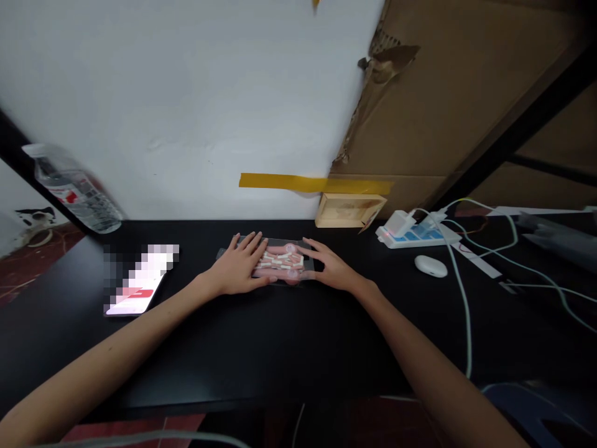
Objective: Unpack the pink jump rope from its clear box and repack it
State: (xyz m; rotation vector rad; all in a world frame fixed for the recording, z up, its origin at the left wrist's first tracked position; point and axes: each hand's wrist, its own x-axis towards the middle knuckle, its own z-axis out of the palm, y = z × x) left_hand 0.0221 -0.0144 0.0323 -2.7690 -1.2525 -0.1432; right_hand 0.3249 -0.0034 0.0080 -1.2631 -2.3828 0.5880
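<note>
1. Right, the left hand lies flat with its fingers wide, palm down over the left end of a clear packet. It covers that end without gripping it.

2. Over on the other side, the right hand has its thumb and fingers wide apart, tips on the packet's right end, no pinch to be seen.

3. Between the two hands, then, the packet lies flat on the black worktop, towards its far side. Pink and white bits show through the film, two pale round shapes near the right end.

4. And progress? The packet is down and lying level, I'd judge, with both hands on it. Whether it's sealed or open can't be told, as the left end is under a palm, so how much is left stays a guess.

5. Further out, a lit phone lies to the left and a bottle leans beyond it. A wooden frame stands at the back, below yellow tape.

6. Off to the right, plugs fill part of a power strip, with a white case just beside it.
</note>
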